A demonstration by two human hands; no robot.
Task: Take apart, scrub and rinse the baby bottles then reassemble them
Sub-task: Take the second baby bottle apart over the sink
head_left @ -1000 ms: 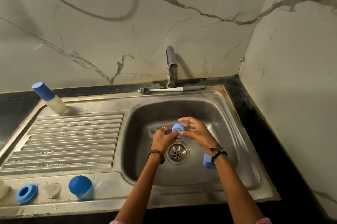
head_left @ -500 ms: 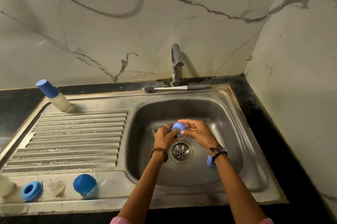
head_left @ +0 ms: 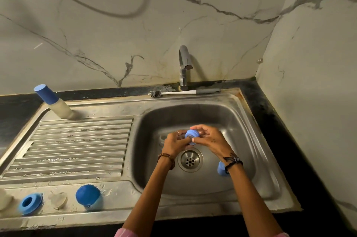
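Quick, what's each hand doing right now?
Left hand: pinches the blue ring.
Right hand: grips the same blue ring.

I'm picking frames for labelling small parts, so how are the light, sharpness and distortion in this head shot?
Head view: dim, warm light, dark in the corners; wide-angle bending tilts the capped bottle and curves the sink's rim; the blue ring between the left hand and right hand is soft and small; soft glare on the basin wall; the faucet casts a faint shadow.

blue collar ring, grey-veined marble wall
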